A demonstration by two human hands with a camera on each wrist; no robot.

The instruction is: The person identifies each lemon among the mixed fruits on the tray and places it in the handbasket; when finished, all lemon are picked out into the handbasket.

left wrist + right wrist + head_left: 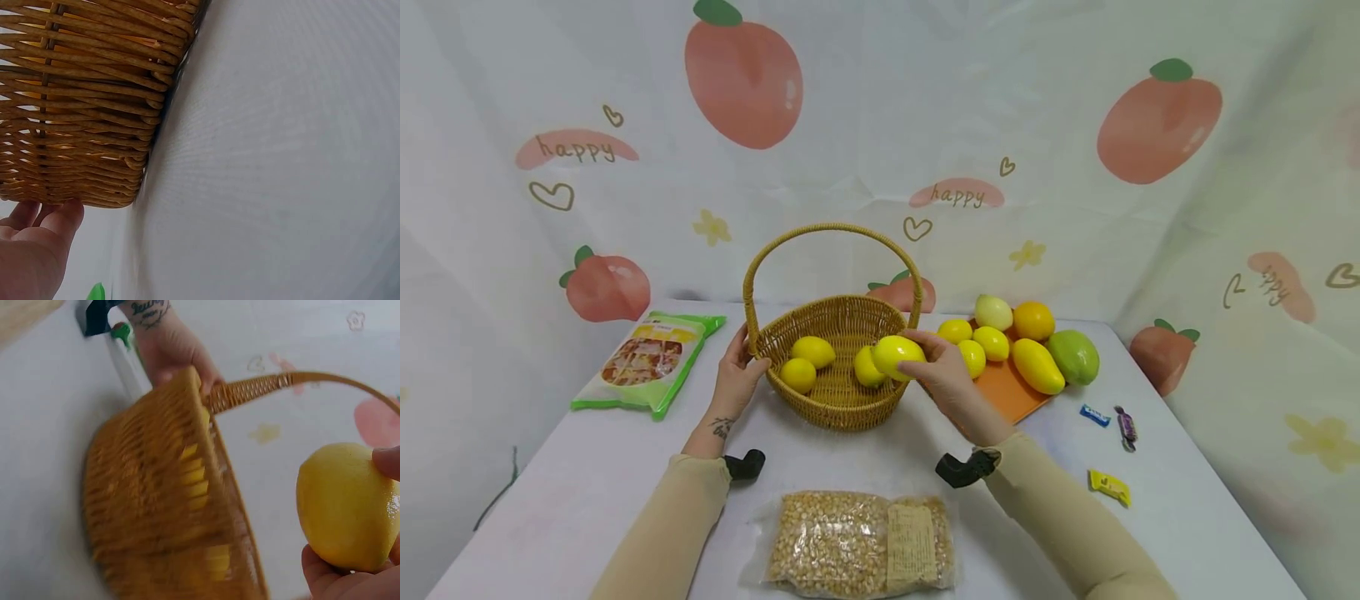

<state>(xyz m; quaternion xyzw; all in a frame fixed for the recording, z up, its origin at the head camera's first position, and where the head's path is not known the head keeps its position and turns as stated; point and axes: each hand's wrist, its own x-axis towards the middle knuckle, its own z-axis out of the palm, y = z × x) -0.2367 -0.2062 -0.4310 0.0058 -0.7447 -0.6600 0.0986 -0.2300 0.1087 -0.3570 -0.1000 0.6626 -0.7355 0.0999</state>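
A wicker basket (842, 418) with a tall arched handle stands mid-table, with three lemons (812, 352) inside. My left hand (739, 382) grips its left side near the foot of the handle, thumb in front and fingers behind. In the left wrist view the fingertips touch the weave (94, 125). Over the basket's right rim, my right hand (951, 379) holds another lemon (897, 357) between thumb and fingers. The right wrist view shows that lemon (340, 503) apart from the rim, with the left hand (175, 353) at the basket's far side.
Right of the basket, an orange tray (1011, 400) bears several lemons, an orange (1033, 320), a yellow mango (1037, 367) and a green fruit (1073, 357). Wrapped candies (1108, 487) lie nearer right. A corn kernel bag (831, 542) lies in front, a green-edged packet (647, 362) at left.
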